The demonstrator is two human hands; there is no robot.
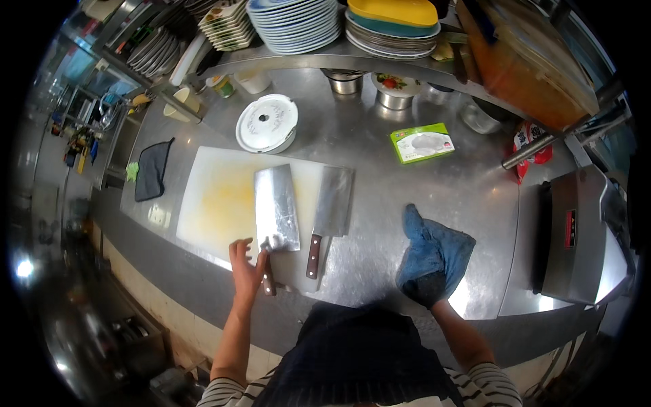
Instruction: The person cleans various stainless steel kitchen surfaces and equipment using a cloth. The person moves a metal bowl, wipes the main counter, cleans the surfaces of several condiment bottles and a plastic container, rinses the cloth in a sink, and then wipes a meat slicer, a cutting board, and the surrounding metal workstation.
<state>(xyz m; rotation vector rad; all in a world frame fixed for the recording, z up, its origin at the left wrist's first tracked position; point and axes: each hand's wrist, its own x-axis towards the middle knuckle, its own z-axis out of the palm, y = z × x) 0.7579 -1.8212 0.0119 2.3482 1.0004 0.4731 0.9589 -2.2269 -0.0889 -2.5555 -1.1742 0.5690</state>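
Observation:
Two Chinese cleavers with brown riveted handles lie side by side on a stained white cutting board (203, 193). Beside the handle of the left cleaver (276, 203) is my left hand (247, 267), fingers apart and curled; whether the thumb touches the handle I cannot tell. The right cleaver (333, 201) lies near the board's right edge. My right hand (427, 289), in a dark glove, is on a bunched blue cloth (442, 249) on the steel counter (376, 229); its fingers are partly hidden, so its grip is unclear.
Behind the board sits a white lidded container (267, 122). A green-and-white box (423, 143) lies at the back right. A dark folded cloth (152, 170) is left of the board. A steel appliance (580, 234) stands far right. Stacked plates (295, 25) fill the shelf above.

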